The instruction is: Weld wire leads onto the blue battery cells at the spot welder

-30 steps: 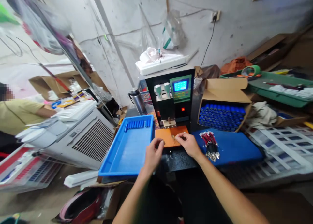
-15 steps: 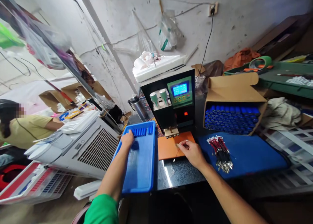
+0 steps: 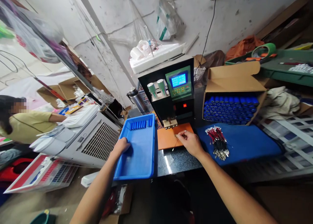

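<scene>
My left hand is closed at the left rim of a shallow blue tray, with its fingertips partly hidden. A row of blue cylindrical battery cells lies along the tray's far end, apart from that hand. With thumb and fingers pinched, my right hand holds a thin wire lead over an orange pad. Just above the pad sits the head of a black spot welder, its blue screen lit. A bundle of red and black wire leads lies to the right on a blue mat.
An open cardboard box full of blue cells stands behind the mat. A steel flask is behind the tray. At left are an air cooler and a person in a yellow top. A green tray stands at far right.
My left hand has moved toward me along the tray's left side, away from the cells. My right hand keeps its pinch over the pad. The whole view has shifted slightly.
</scene>
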### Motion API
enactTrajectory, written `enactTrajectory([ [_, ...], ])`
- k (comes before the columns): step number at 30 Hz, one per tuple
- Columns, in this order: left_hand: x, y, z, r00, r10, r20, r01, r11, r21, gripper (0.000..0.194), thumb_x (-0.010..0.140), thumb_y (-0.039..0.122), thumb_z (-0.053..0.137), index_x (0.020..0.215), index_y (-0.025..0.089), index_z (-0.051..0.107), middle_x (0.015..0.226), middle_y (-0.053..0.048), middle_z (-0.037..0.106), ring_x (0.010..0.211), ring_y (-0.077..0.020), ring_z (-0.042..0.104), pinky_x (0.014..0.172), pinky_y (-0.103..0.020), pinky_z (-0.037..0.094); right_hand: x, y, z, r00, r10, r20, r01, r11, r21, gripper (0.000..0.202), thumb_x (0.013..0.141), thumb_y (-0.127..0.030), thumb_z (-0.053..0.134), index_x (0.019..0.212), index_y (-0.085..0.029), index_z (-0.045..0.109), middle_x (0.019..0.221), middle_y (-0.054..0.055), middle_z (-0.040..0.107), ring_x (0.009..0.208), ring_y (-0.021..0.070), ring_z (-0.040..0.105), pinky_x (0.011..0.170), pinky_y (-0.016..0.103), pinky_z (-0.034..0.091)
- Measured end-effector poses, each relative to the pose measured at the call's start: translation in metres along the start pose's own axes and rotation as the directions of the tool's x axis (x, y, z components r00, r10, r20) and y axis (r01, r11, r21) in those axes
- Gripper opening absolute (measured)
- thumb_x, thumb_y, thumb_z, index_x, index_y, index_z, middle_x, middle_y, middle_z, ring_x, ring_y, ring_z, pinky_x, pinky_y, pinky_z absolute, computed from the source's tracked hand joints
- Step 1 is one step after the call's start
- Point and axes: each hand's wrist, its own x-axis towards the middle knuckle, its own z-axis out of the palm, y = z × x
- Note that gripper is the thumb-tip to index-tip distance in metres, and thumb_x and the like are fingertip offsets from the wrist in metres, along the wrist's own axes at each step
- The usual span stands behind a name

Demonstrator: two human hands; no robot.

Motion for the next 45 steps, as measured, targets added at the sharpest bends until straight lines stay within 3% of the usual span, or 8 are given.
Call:
enactTrajectory([
  [16, -0.077, -0.004, 0.022, 0.996, -0.060, -0.065, 0.065, 0.995, 0.077, 0.032, 0.085, 0.025, 0.046, 0.099, 0.010, 0.070, 0.106, -0.023, 0.072, 0.096, -0.0352, 0.070, 0.079, -0.043, 0.053, 0.007, 0.001, -0.004, 1.000, 0.015, 0.001, -0.015, 1.000, 0.020, 0.021, 0.084, -0.036, 0.060, 0.076, -0.018, 0.068, 0.081, 0.008, 0.075, 0.075, 0.0213, 0.069, 0.073, 0.031, 0.051],
  [21, -0.085, -0.010, 0.027, 0.996, 0.030, -0.086, -0.025, 0.998, 0.059, 0.027, 0.084, 0.025, 0.048, 0.097, 0.013, 0.068, 0.101, -0.020, 0.072, 0.095, -0.0295, 0.069, 0.081, -0.035, 0.051, 0.007, 0.001, -0.005, 1.000, 0.005, -0.001, -0.005, 1.000, 0.017, 0.021, 0.083, -0.036, 0.061, 0.076, -0.018, 0.068, 0.080, 0.007, 0.074, 0.074, 0.0209, 0.069, 0.072, 0.031, 0.050],
  [24, -0.081, -0.003, 0.025, 0.969, 0.133, -0.206, -0.153, 0.985, -0.084, 0.020, 0.082, 0.030, 0.052, 0.090, 0.017, 0.065, 0.091, -0.013, 0.072, 0.088, -0.0259, 0.069, 0.080, -0.032, 0.050, 0.010, 0.002, -0.004, 1.000, 0.009, -0.016, -0.009, 1.000, 0.029, 0.020, 0.083, -0.035, 0.061, 0.075, -0.018, 0.068, 0.079, 0.007, 0.074, 0.074, 0.0204, 0.068, 0.071, 0.030, 0.050],
  [28, -0.079, 0.037, 0.015, 0.914, 0.105, -0.391, -0.301, 0.823, -0.482, 0.024, 0.078, 0.044, 0.057, 0.087, 0.022, 0.059, 0.080, -0.004, 0.070, 0.075, -0.0211, 0.066, 0.072, -0.030, 0.050, 0.018, 0.004, -0.002, 0.999, 0.026, -0.027, -0.023, 0.996, 0.082, 0.018, 0.080, -0.034, 0.064, 0.074, -0.018, 0.067, 0.077, 0.006, 0.073, 0.073, 0.0196, 0.068, 0.070, 0.029, 0.050],
  [32, -0.088, 0.106, 0.002, 0.904, 0.120, -0.410, -0.419, 0.441, -0.794, 0.048, 0.075, 0.054, 0.061, 0.108, 0.020, 0.056, 0.083, -0.002, 0.068, 0.064, -0.0168, 0.062, 0.062, -0.029, 0.050, 0.027, 0.008, -0.004, 0.997, 0.067, -0.024, -0.062, 0.980, 0.191, 0.019, 0.078, -0.036, 0.065, 0.072, -0.017, 0.066, 0.071, 0.004, 0.069, 0.068, 0.0179, 0.065, 0.064, 0.028, 0.049],
  [36, -0.097, 0.174, -0.005, 0.887, 0.186, -0.423, -0.451, 0.150, -0.880, 0.052, 0.073, 0.053, 0.065, 0.110, 0.017, 0.058, 0.093, -0.007, 0.071, 0.076, -0.0180, 0.066, 0.069, -0.031, 0.052, 0.030, 0.006, -0.010, 0.991, 0.132, 0.029, -0.133, 0.916, 0.377, 0.025, 0.074, -0.041, 0.069, 0.072, -0.017, 0.063, 0.063, 0.001, 0.064, 0.059, 0.0148, 0.060, 0.058, 0.026, 0.047],
  [40, -0.097, 0.218, -0.007, 0.863, 0.184, -0.470, -0.499, 0.171, -0.850, 0.037, 0.077, 0.047, 0.061, 0.099, 0.017, 0.063, 0.089, -0.007, 0.071, 0.080, -0.0199, 0.067, 0.074, -0.033, 0.052, 0.031, 0.002, -0.015, 0.987, 0.158, 0.038, -0.156, 0.863, 0.481, 0.032, 0.070, -0.047, 0.073, 0.072, -0.017, 0.062, 0.062, 0.000, 0.063, 0.057, 0.0136, 0.060, 0.057, 0.025, 0.048],
  [45, -0.095, 0.237, -0.008, 0.831, 0.224, -0.509, -0.554, 0.248, -0.795, 0.029, 0.084, 0.044, 0.055, 0.091, 0.017, 0.062, 0.081, -0.004, 0.068, 0.071, -0.0177, 0.062, 0.067, -0.030, 0.047, 0.032, -0.001, -0.016, 0.988, 0.151, 0.025, -0.145, 0.869, 0.473, 0.034, 0.072, -0.049, 0.073, 0.071, -0.017, 0.061, 0.063, 0.001, 0.065, 0.058, 0.0140, 0.062, 0.058, 0.026, 0.050],
])
